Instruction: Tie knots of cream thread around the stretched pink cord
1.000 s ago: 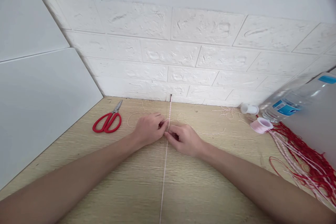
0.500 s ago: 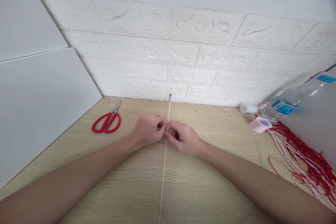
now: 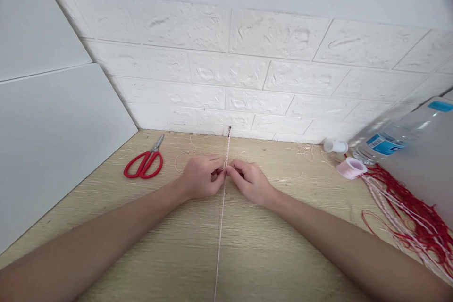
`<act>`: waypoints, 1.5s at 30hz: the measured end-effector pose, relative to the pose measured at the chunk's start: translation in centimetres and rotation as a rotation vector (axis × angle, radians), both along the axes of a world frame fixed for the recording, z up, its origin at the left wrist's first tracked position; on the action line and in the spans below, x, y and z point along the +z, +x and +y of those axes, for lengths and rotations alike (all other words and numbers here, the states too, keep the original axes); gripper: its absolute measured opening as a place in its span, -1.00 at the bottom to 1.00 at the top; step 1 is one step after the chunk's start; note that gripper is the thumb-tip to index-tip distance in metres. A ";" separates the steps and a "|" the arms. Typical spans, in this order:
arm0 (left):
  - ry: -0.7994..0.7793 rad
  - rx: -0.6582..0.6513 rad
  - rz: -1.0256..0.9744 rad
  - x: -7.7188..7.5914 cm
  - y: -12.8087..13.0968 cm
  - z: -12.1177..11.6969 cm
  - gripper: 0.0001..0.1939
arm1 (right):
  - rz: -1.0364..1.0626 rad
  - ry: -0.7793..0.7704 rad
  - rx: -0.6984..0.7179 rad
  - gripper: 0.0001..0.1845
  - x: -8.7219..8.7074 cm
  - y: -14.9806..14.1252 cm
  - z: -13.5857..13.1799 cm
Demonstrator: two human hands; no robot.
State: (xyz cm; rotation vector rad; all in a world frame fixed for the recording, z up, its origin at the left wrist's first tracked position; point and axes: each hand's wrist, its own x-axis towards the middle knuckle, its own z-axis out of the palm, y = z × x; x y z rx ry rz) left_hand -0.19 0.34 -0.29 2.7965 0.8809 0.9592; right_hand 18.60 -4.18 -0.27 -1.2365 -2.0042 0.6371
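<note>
On the counter to the left, red-handled scissors, blades toward the wall of white brick-patterned panelling. Beyond the scissors, smooth white panels. On the far right, a clear bottle with blue cap and label; just beside it, a white spool and a pink spool. Nearer, a tangled heap of red cords, with pale pink cords alongside. Left of the white spool, fine thread scraps.

Before you, matt wood-grain tabletop, rough brick-textured wall; your smooth thread cord, plastic-looking scissor handles, metal blades; glossy clear-plastic bottle
</note>
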 end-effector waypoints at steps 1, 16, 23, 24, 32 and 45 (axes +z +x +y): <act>0.001 -0.013 0.003 0.0 0.0 0.0 -0.76 | -0.003 -0.007 -0.008 -0.65 -0.1 0.0 0.1; -0.005 -0.158 0.090 0.2 -0.2 -0.4 -0.82 | -0.072 -0.028 -0.055 -0.65 0.1 -0.2 0.2; -0.015 -0.168 0.113 0.4 -0.2 -0.5 -0.82 | -0.070 -0.021 -0.046 -0.79 -0.2 -0.2 0.3; -0.021 -0.164 0.109 0.4 -0.2 -0.5 -0.82 | -0.069 -0.018 -0.046 -0.80 -0.2 -0.2 0.3; -0.033 -0.184 0.080 0.8 -0.2 -0.6 -0.83 | -0.063 -0.034 -0.063 -0.77 -0.1 -0.2 0.4; 0.087 -0.300 0.095 0.5 0.1 -1.3 -0.78 | -0.079 -0.064 -0.102 -0.77 -0.4 -0.4 0.6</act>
